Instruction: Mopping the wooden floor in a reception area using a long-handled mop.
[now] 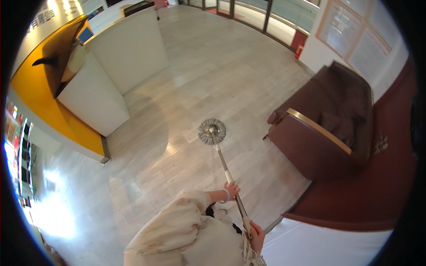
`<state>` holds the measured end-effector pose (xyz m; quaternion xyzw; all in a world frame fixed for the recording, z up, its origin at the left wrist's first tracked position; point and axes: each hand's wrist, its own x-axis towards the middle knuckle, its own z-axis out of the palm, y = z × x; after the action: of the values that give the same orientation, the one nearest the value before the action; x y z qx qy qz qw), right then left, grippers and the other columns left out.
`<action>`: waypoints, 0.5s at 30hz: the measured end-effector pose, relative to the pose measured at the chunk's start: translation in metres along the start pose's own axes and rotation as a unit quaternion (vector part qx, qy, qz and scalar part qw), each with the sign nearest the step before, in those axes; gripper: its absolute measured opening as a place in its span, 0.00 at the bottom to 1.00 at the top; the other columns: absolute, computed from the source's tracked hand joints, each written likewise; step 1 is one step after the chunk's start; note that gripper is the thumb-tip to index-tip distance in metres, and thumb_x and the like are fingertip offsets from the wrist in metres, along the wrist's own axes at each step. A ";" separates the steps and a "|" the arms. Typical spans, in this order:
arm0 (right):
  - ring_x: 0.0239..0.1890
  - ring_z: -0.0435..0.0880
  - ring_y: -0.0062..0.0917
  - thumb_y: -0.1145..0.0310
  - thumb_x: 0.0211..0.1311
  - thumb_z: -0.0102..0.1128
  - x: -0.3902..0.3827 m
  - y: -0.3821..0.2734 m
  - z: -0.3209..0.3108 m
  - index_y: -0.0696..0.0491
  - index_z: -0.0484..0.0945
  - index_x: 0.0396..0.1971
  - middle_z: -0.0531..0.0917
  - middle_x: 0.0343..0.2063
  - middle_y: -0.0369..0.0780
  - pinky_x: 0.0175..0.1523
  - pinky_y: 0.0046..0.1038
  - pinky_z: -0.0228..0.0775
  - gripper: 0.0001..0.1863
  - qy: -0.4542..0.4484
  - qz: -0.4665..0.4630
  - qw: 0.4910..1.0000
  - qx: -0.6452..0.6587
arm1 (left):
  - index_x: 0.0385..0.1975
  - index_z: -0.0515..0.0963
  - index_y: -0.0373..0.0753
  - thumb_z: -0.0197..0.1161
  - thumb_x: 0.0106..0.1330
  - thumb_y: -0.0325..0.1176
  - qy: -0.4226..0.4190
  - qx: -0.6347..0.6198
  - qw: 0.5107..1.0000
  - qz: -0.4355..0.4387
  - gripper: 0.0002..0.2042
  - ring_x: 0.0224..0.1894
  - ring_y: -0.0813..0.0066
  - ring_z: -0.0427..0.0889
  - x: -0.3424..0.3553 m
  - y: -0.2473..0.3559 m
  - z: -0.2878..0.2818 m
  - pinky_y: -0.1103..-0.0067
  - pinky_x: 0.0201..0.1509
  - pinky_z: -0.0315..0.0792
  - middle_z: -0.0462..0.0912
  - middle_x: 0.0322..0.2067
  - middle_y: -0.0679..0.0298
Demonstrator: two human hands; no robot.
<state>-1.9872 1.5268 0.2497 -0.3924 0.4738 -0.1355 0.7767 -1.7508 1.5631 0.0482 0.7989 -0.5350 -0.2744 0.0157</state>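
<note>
A mop with a round grey string head [212, 131] rests on the pale wood-look floor [191, 97] ahead of me. Its metal pole [223, 162] slants back toward my body, with light-coloured grip sections. My left hand [231, 190], a pale band around its wrist, is closed around the middle of the pole. Nearer to me, my right hand [256, 237] grips the upper end of the handle. Loose cream sleeves cover much of my arms, and part of the right hand's grip is hidden.
To the right stands a brown leather sofa [317, 119] beside a dark red wall panel [355, 195]. A white reception counter [128, 48] with a yellow section [75, 124] fills the left. A fire extinguisher [299, 49] stands near the glass doors [253, 17] at the back.
</note>
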 end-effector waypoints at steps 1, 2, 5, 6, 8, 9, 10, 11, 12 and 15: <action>0.30 0.79 0.29 0.72 0.57 0.51 -0.009 -0.012 0.001 0.63 0.71 0.46 0.78 0.34 0.42 0.38 0.27 0.76 0.17 0.002 0.024 0.999 -0.048 | 0.50 0.64 0.49 0.66 0.44 0.51 -0.018 0.025 0.999 0.033 0.31 0.65 0.58 0.50 0.002 0.003 0.002 0.50 0.57 0.55 0.64 0.54 0.63; 0.26 0.79 0.28 0.72 0.55 0.52 -0.017 -0.025 -0.005 0.63 0.73 0.42 0.78 0.30 0.41 0.33 0.26 0.76 0.15 -0.012 0.007 0.997 -0.080 | 0.48 0.65 0.50 0.65 0.44 0.51 0.026 0.021 0.998 0.061 0.30 0.62 0.60 0.55 0.000 0.012 0.008 0.52 0.55 0.57 0.67 0.50 0.64; 0.14 0.71 0.21 0.66 0.56 0.53 -0.038 -0.079 -0.033 0.64 0.76 0.35 0.76 0.18 0.39 0.15 0.22 0.62 0.15 0.011 -0.092 0.960 -0.265 | 0.42 0.66 0.51 0.67 0.42 0.48 0.057 -0.050 0.990 0.122 0.26 0.52 0.66 0.67 0.008 0.057 0.010 0.59 0.50 0.62 0.72 0.40 0.69; 0.17 0.74 0.22 0.67 0.55 0.54 -0.034 -0.096 -0.040 0.63 0.76 0.36 0.77 0.21 0.40 0.15 0.21 0.61 0.14 0.033 -0.070 0.944 -0.321 | 0.42 0.66 0.51 0.67 0.42 0.48 0.063 -0.054 0.989 0.120 0.26 0.52 0.66 0.67 0.011 0.069 0.006 0.59 0.50 0.62 0.72 0.40 0.69; 0.19 0.76 0.23 0.68 0.55 0.54 -0.032 -0.109 -0.034 0.62 0.76 0.38 0.79 0.25 0.41 0.15 0.19 0.61 0.14 0.061 -0.048 0.925 -0.373 | 0.39 0.66 0.51 0.68 0.41 0.43 0.131 -0.089 0.970 0.184 0.24 0.47 0.67 0.69 0.009 0.080 -0.006 0.62 0.48 0.63 0.71 0.37 0.70; 0.20 0.76 0.23 0.69 0.55 0.54 -0.031 -0.112 -0.027 0.62 0.77 0.37 0.79 0.25 0.41 0.15 0.18 0.59 0.13 0.075 -0.083 0.922 -0.370 | 0.39 0.66 0.51 0.68 0.41 0.43 0.134 -0.091 0.970 0.184 0.24 0.47 0.67 0.69 0.011 0.071 -0.014 0.62 0.48 0.63 0.71 0.37 0.70; 0.21 0.76 0.24 0.70 0.55 0.54 -0.029 -0.115 -0.019 0.62 0.77 0.37 0.79 0.25 0.41 0.14 0.17 0.58 0.13 0.089 -0.119 0.919 -0.366 | 0.39 0.67 0.51 0.68 0.41 0.42 0.115 -0.086 0.966 0.215 0.24 0.47 0.68 0.70 0.014 0.059 -0.023 0.62 0.48 0.62 0.71 0.37 0.70; 0.21 0.76 0.24 0.70 0.55 0.54 -0.024 -0.117 -0.009 0.62 0.77 0.37 0.79 0.25 0.41 0.14 0.17 0.58 0.13 0.088 -0.122 0.916 -0.371 | 0.39 0.67 0.51 0.68 0.40 0.40 0.098 -0.083 0.961 0.244 0.24 0.47 0.68 0.70 0.020 0.049 -0.029 0.63 0.49 0.62 0.71 0.37 0.69; 0.19 0.75 0.23 0.68 0.56 0.53 -0.015 -0.116 0.003 0.61 0.77 0.33 0.77 0.21 0.40 0.15 0.18 0.59 0.12 0.095 -0.157 0.909 -0.375 | 0.39 0.67 0.51 0.68 0.40 0.40 0.104 -0.086 0.960 0.243 0.24 0.47 0.68 0.70 0.023 0.039 -0.033 0.63 0.49 0.62 0.71 0.37 0.69; 0.19 0.75 0.21 0.74 0.46 0.56 0.044 -0.092 0.012 0.62 0.77 0.24 0.77 0.21 0.40 0.17 0.25 0.71 0.07 0.090 -0.173 0.923 -0.332 | 0.37 0.68 0.51 0.68 0.42 0.38 0.098 -0.121 0.977 0.148 0.21 0.48 0.68 0.69 0.037 -0.005 -0.043 0.62 0.48 0.63 0.70 0.37 0.70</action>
<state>-1.9394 1.4468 0.2927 -0.6894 0.4841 -0.1374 0.5210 -1.7162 1.5214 0.0673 0.7264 -0.6058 -0.2519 0.2045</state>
